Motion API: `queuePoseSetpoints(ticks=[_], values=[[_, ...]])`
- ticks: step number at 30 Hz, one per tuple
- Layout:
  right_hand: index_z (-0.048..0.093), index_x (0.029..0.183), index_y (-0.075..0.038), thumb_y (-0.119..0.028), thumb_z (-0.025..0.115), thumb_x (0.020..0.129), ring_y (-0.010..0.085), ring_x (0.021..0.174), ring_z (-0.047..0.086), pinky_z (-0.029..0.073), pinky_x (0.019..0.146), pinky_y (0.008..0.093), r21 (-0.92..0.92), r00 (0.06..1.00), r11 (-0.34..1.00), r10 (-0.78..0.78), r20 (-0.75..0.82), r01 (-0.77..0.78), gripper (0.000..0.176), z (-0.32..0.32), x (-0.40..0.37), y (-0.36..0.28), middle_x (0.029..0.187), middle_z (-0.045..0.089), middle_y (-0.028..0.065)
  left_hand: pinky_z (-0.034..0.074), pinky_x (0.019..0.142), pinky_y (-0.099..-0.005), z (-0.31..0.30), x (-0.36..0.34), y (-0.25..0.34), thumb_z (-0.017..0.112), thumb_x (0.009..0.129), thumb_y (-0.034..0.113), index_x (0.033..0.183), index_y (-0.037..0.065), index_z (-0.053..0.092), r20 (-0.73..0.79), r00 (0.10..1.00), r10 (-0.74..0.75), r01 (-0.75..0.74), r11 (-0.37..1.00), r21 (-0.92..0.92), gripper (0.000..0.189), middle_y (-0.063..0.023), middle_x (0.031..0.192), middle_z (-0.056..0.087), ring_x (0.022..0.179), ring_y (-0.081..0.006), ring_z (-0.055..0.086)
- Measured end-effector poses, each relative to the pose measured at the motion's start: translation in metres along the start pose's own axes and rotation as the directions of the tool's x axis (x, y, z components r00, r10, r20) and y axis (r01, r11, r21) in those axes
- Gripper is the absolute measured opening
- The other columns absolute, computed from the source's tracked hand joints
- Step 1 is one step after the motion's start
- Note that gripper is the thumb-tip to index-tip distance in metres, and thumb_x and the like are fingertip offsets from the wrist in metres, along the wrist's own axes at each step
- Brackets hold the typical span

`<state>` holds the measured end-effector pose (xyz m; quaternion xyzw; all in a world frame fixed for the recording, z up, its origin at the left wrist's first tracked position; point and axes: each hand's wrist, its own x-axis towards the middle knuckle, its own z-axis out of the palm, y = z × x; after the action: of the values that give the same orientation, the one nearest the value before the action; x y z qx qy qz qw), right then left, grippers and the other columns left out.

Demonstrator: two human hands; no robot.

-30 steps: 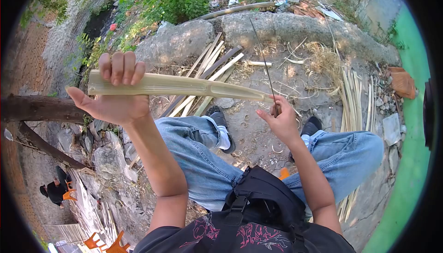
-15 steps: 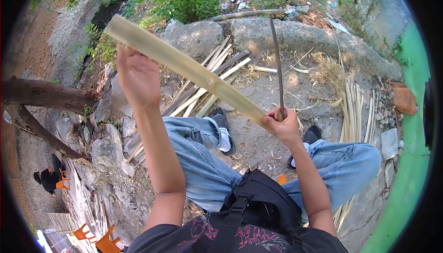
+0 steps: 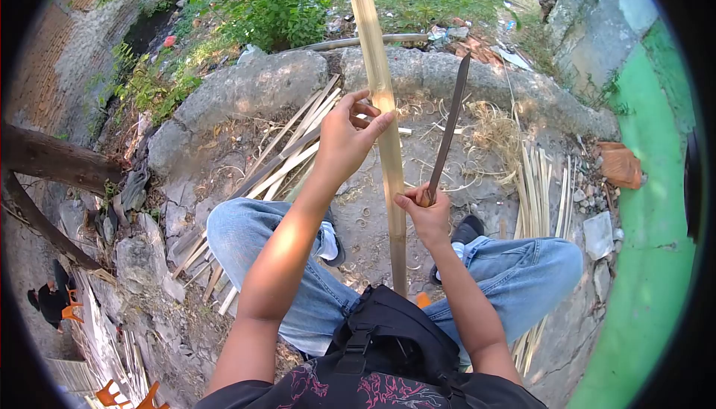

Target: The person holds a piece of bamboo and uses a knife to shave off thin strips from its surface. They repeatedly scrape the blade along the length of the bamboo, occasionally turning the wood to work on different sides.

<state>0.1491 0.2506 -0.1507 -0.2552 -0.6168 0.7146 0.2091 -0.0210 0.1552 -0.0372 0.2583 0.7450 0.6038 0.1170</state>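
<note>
A long pale bamboo slat point(image 3: 393, 178) stands nearly upright in front of me, its lower end near my lap. My left hand point(image 3: 349, 133) is closed at the slat's left edge, its thumb on the face and its fingers curled. Lower down, my right hand point(image 3: 426, 215) grips a long dark-bladed knife point(image 3: 451, 125), blade pointing up and away from me. The right thumb also presses against the slat's right edge. The knife's handle is mostly hidden in the fist, and the blade is apart from the slat.
Bamboo strips lie in piles at left point(image 3: 287, 163) and right point(image 3: 534, 192). Curly shavings point(image 3: 492, 136) litter the ground before a low concrete kerb point(image 3: 261, 84). A green wall point(image 3: 649, 260) rises at right, a tree trunk point(image 3: 60, 163) at left. Another person point(image 3: 52, 303) is far left.
The slat has swung from a diagonal to nearly upright. My left hand has come down and inward from the slat's far end to its middle. The knife now tilts to the right.
</note>
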Motion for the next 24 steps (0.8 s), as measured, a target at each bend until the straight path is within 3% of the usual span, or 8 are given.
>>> queuePoseSetpoints(ticks=[3, 6, 8, 10, 14, 17, 20, 24], values=[[0.043, 0.07, -0.008, -0.001, 0.078, 0.073, 0.0092, 0.073, 0.061, 0.052, 0.068, 0.0249, -0.015, 1.0, 1.0, 0.024, 0.011, -0.024, 0.036, -0.001, -0.001, 0.001, 0.078, 0.065, 0.0064, 0.047, 0.059, -0.0211, 0.004, 0.011, -0.009, 0.073, 0.082, 0.019, 0.116, -0.006, 0.055, -0.13, 0.991, -0.031, 0.041, 0.996, 0.081, 0.046, -0.0055, 0.078, 0.063, 0.072, -0.0092, 0.061], [0.043, 0.07, -0.008, 0.0, 0.078, 0.073, 0.0097, 0.072, 0.061, 0.051, 0.067, 0.025, 0.009, 1.0, 1.0, -0.015, 0.024, 0.015, 0.036, -0.001, 0.001, 0.0, 0.078, 0.065, 0.0063, 0.049, 0.059, -0.0255, 0.005, 0.015, -0.012, 0.076, 0.078, 0.025, 0.105, -0.006, 0.059, -0.029, 0.997, -0.076, 0.076, 0.997, -0.011, 0.044, -0.0078, 0.077, 0.065, 0.068, -0.0115, 0.061], [0.044, 0.07, -0.008, -0.001, 0.078, 0.073, 0.0095, 0.072, 0.061, 0.051, 0.066, 0.025, -0.013, 0.999, 0.999, -0.032, -0.027, 0.031, 0.034, 0.001, -0.002, -0.002, 0.076, 0.065, 0.0058, 0.05, 0.062, -0.029, 0.006, 0.011, -0.017, 0.079, 0.074, 0.032, 0.102, -0.006, 0.061, 0.077, 0.99, -0.118, 0.117, 0.993, 0.026, 0.05, -0.0114, 0.082, 0.067, 0.069, -0.0149, 0.063], [0.046, 0.07, -0.007, -0.003, 0.078, 0.073, 0.0092, 0.072, 0.061, 0.05, 0.066, 0.0251, -0.112, 0.99, 0.993, -0.042, -0.133, 0.027, 0.033, -0.002, 0.006, -0.017, 0.075, 0.065, 0.0055, 0.051, 0.072, -0.0316, 0.005, -0.003, -0.023, 0.079, 0.072, 0.036, 0.111, -0.007, 0.058, 0.278, 0.95, -0.14, 0.069, 0.965, 0.251, 0.061, -0.0168, 0.096, 0.066, 0.083, -0.0196, 0.065], [0.043, 0.071, -0.006, -0.002, 0.076, 0.075, 0.0108, 0.07, 0.06, 0.049, 0.066, 0.0254, 0.071, 0.894, 0.96, -0.224, -0.388, 0.272, 0.033, -0.029, 0.031, -0.03, 0.075, 0.064, 0.0065, 0.051, 0.079, -0.0334, 0.033, -0.044, -0.035, 0.077, 0.074, 0.04, 0.12, -0.006, 0.054, 0.569, 0.773, -0.282, -0.004, 0.894, 0.448, 0.069, -0.0196, 0.108, 0.063, 0.091, -0.023, 0.064], [0.042, 0.073, -0.008, -0.001, 0.075, 0.076, 0.0119, 0.07, 0.059, 0.049, 0.068, 0.0255, 0.062, 0.769, 0.93, -0.26, -0.584, 0.362, 0.034, -0.045, 0.037, -0.057, 0.076, 0.063, 0.0072, 0.051, 0.081, -0.0351, 0.056, -0.074, -0.052, 0.072, 0.079, 0.041, 0.121, -0.005, 0.054, 0.654, 0.721, -0.231, -0.056, 0.921, 0.386, 0.065, -0.0193, 0.107, 0.064, 0.093, -0.025, 0.064], [0.042, 0.074, -0.01, -0.002, 0.076, 0.076, 0.0128, 0.072, 0.058, 0.047, 0.069, 0.0261, 0.139, 0.712, 0.907, -0.209, -0.67, 0.397, 0.035, -0.067, 0.041, -0.067, 0.079, 0.061, 0.007, 0.051, 0.078, -0.0332, 0.069, -0.083, -0.052, 0.069, 0.082, 0.041, 0.12, -0.004, 0.054, 0.623, 0.737, -0.261, 0.165, 0.964, 0.209, 0.06, -0.0181, 0.104, 0.065, 0.089, -0.0217, 0.065], [0.042, 0.075, -0.009, -0.002, 0.076, 0.076, 0.0127, 0.072, 0.057, 0.046, 0.068, 0.0253, 0.151, 0.682, 0.903, -0.185, -0.707, 0.401, 0.035, -0.07, 0.042, -0.066, 0.079, 0.06, 0.0068, 0.049, 0.071, -0.03, 0.077, -0.08, -0.039, 0.068, 0.084, 0.04, 0.118, -0.004, 0.055, 0.52, 0.828, -0.21, 0.223, 0.974, 0.038, 0.056, -0.0144, 0.094, 0.066, 0.081, -0.0152, 0.063]])
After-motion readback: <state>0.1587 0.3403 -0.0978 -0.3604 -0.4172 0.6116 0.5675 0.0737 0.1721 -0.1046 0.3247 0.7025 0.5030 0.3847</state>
